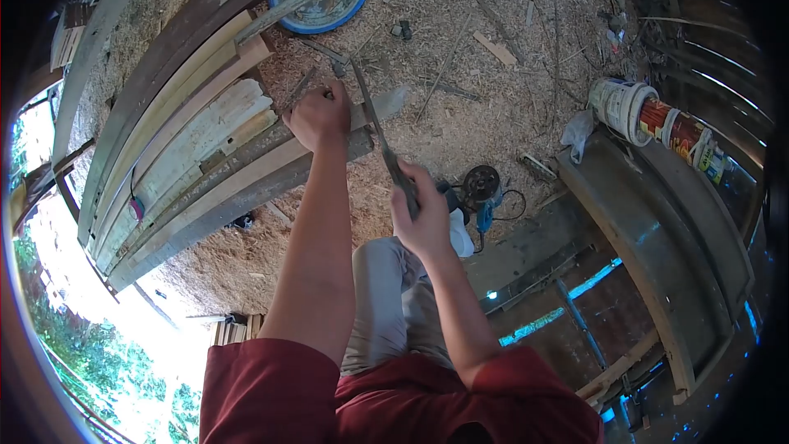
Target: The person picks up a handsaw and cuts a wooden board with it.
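Just right of the left hand (319,115), I see the long blade (380,136) slanting forward and slightly left out of the right hand (422,210), whose fingers wrap its near end. In my view its long axis crosses the plank (271,162) beside the left hand; I cannot tell whether they touch. Holding it, the right hand is nearer, thumb along the handle's left. The left arm reaches farther forward, fingers curled over the plank; what they pinch, I cannot tell.

Boards (201,136) left, blade (375,121) between boards and power tool (483,212), basin (319,30) ahead on shavings (526,103), bucket (618,110) right
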`<action>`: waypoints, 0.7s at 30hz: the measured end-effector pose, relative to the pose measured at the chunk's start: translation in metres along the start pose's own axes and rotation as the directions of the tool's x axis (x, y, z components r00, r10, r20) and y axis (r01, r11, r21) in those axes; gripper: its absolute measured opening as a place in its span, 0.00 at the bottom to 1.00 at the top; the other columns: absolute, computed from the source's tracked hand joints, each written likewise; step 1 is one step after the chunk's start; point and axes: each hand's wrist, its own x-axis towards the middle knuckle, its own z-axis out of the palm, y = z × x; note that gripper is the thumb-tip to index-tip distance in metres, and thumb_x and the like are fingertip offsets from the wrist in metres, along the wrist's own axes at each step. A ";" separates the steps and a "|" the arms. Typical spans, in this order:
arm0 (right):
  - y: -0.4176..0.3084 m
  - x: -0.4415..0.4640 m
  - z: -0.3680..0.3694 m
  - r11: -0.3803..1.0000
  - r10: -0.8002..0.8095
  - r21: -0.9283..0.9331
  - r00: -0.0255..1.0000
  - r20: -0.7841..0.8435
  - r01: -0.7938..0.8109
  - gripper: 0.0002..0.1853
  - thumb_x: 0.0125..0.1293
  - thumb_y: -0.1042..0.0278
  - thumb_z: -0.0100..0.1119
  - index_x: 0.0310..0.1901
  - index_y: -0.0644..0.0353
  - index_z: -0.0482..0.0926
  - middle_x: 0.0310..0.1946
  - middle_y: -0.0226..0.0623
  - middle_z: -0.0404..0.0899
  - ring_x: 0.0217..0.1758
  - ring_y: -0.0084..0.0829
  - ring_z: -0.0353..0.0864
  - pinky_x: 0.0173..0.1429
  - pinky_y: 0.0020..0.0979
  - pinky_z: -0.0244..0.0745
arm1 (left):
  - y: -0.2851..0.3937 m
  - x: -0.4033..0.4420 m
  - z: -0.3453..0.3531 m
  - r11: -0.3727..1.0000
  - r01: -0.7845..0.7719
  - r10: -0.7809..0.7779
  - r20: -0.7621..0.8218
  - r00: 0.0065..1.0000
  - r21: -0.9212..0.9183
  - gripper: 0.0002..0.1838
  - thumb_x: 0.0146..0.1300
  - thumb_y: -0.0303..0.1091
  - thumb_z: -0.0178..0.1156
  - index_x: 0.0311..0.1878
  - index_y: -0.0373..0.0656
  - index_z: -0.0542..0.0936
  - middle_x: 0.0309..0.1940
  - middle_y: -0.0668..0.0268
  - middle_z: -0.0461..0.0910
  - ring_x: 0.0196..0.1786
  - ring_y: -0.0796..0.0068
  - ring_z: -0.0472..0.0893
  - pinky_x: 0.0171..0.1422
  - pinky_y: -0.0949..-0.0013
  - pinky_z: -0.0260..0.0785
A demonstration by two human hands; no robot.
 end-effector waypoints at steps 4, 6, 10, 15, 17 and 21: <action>0.007 0.022 0.004 0.982 0.174 0.062 0.982 0.074 -0.179 0.22 0.78 0.70 0.62 0.70 0.61 0.78 0.26 0.36 0.79 0.25 0.21 0.76 0.33 0.28 0.70 | -0.001 0.004 0.008 1.000 0.006 -0.006 -0.046 0.999 -0.002 0.33 0.78 0.62 0.45 0.49 0.50 0.96 0.44 0.50 0.93 0.53 0.52 0.91 0.81 0.53 0.62; 0.029 0.000 -0.005 0.993 0.036 0.114 0.999 0.031 -0.039 0.22 0.78 0.70 0.61 0.70 0.62 0.77 0.25 0.35 0.79 0.25 0.22 0.76 0.33 0.30 0.70 | -0.003 0.002 0.007 1.000 0.011 -0.012 -0.056 0.998 -0.014 0.33 0.78 0.62 0.46 0.49 0.51 0.96 0.43 0.50 0.93 0.52 0.52 0.91 0.81 0.53 0.63; 0.013 0.001 -0.010 0.994 0.050 0.095 0.998 0.044 -0.054 0.21 0.78 0.69 0.61 0.70 0.62 0.77 0.24 0.35 0.77 0.24 0.23 0.75 0.33 0.30 0.69 | -0.004 0.003 0.009 0.999 -0.014 0.011 -0.089 0.996 -0.034 0.31 0.76 0.60 0.48 0.44 0.49 0.96 0.41 0.50 0.93 0.50 0.53 0.91 0.81 0.53 0.63; 0.001 0.042 0.005 0.975 0.206 0.052 0.969 0.140 -0.215 0.23 0.79 0.70 0.60 0.73 0.60 0.77 0.27 0.28 0.79 0.26 0.16 0.73 0.34 0.26 0.69 | -0.001 -0.001 0.005 0.997 -0.031 0.021 -0.150 0.988 -0.069 0.30 0.73 0.58 0.52 0.38 0.46 0.96 0.37 0.50 0.92 0.47 0.53 0.91 0.80 0.53 0.64; 0.023 0.012 0.000 0.992 0.102 0.066 0.991 0.087 -0.108 0.23 0.79 0.70 0.60 0.73 0.60 0.77 0.28 0.26 0.80 0.27 0.16 0.73 0.35 0.26 0.70 | -0.002 0.000 0.006 0.998 -0.018 0.012 -0.104 0.994 -0.059 0.30 0.74 0.58 0.52 0.38 0.46 0.96 0.37 0.51 0.93 0.46 0.53 0.91 0.80 0.53 0.64; 0.031 -0.019 -0.013 0.997 -0.001 0.078 1.000 0.023 -0.001 0.22 0.80 0.71 0.59 0.72 0.59 0.77 0.29 0.25 0.80 0.27 0.14 0.73 0.35 0.24 0.69 | 0.002 -0.004 -0.001 0.997 -0.009 0.002 -0.087 0.996 -0.076 0.31 0.74 0.59 0.51 0.38 0.45 0.96 0.37 0.51 0.93 0.45 0.52 0.91 0.80 0.53 0.64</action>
